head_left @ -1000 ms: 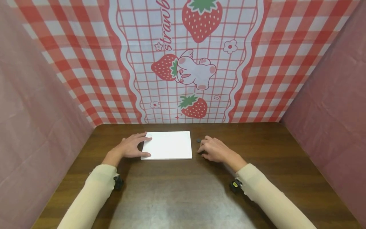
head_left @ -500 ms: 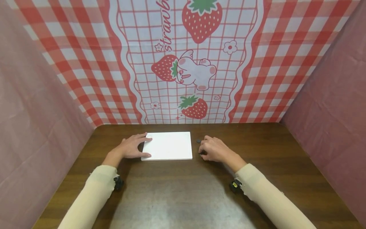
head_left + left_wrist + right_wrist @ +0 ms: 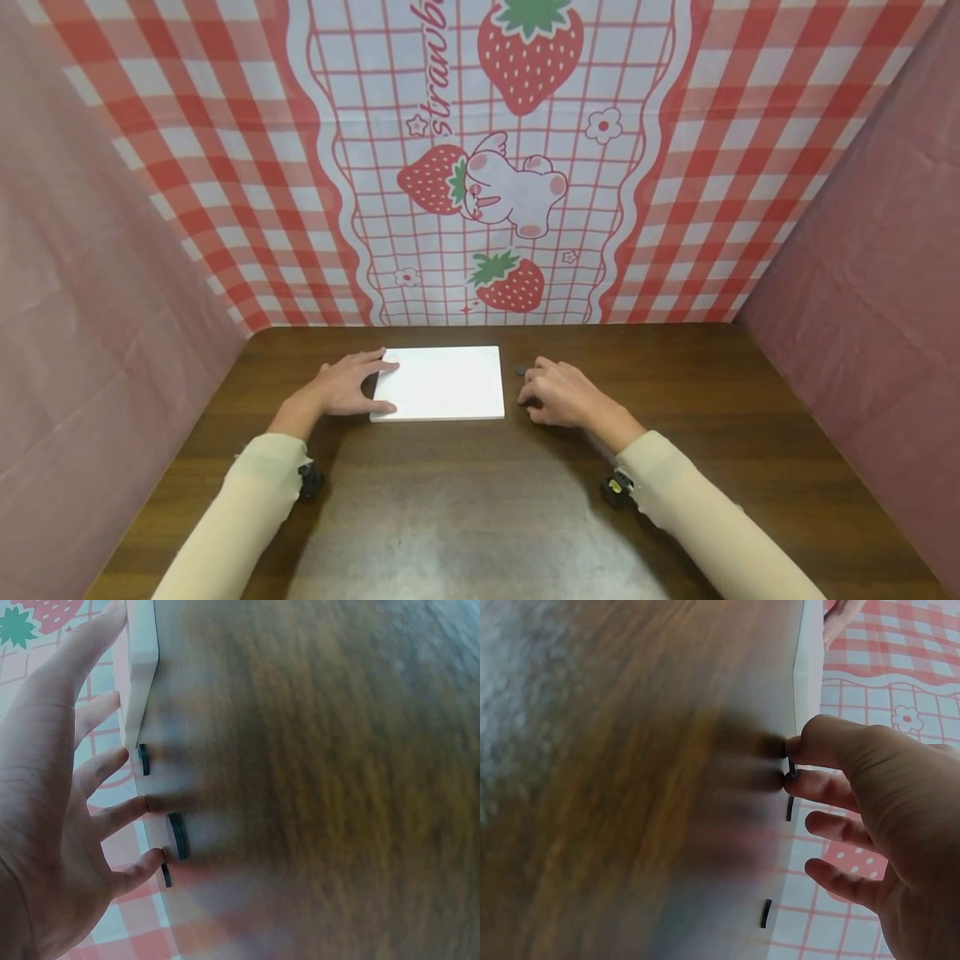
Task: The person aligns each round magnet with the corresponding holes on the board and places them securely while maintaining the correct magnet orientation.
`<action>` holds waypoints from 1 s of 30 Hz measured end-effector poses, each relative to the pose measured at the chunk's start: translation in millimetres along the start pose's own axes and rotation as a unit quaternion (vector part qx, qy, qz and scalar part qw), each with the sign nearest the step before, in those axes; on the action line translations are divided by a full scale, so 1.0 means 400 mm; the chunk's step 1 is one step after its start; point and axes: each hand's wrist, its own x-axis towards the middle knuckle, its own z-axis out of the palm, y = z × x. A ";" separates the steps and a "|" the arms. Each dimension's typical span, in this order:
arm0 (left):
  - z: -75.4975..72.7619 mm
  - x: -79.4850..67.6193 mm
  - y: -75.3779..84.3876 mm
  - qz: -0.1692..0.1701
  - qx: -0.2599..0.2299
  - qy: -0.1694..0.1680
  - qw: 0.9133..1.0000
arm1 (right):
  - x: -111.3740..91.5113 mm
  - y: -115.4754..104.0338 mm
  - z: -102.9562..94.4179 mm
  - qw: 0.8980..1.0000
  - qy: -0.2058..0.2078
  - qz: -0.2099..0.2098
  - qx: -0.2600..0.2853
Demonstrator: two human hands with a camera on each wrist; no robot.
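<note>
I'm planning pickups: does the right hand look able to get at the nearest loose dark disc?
Probably yes: the loose dark disc lies beside the right hand, with nothing visible between, though it seems to pinch another disc.

Glossy wood table (image 3: 457, 508), smooth board (image 3: 446, 383)

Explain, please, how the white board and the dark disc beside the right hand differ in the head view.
Size: the white board is much larger than the dark disc. Outline: the board is rectangular, the disc rounded. Contact: the left hand touches the board; the disc looks untouched. Both lie flat on the table.
</note>
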 end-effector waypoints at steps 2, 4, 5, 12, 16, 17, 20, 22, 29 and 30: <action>0.001 0.001 -0.001 0.000 0.000 0.001 1.000 | 0.001 0.000 0.000 1.000 -0.001 0.001 0.004; 0.002 0.001 -0.003 0.001 -0.001 0.002 1.000 | 0.003 0.000 0.000 1.000 -0.004 0.003 0.007; 0.002 0.001 -0.003 0.001 -0.001 0.002 1.000 | 0.003 0.001 0.001 1.000 -0.005 0.003 0.009; 0.000 -0.001 -0.001 0.000 -0.001 0.001 1.000 | 0.008 0.003 0.002 1.000 0.001 0.003 0.019; 0.000 -0.002 0.000 0.001 0.000 0.001 1.000 | 0.014 0.002 -0.003 1.000 0.000 0.004 0.022; 0.000 -0.002 0.000 0.001 0.001 0.002 1.000 | 0.015 0.002 -0.003 1.000 0.001 0.004 0.022; 0.000 -0.002 -0.001 0.001 0.002 0.001 1.000 | 0.017 0.002 -0.006 1.000 0.002 0.006 0.023; 0.000 -0.002 -0.002 0.001 0.001 0.001 1.000 | 0.018 0.002 -0.007 1.000 0.002 0.008 0.026; 0.004 0.001 -0.005 -0.003 0.000 -0.001 1.000 | 0.023 -0.003 -0.010 0.999 0.008 0.013 0.037; 0.005 0.002 -0.006 -0.003 0.000 -0.001 1.000 | 0.024 -0.004 -0.010 0.999 0.011 0.012 0.036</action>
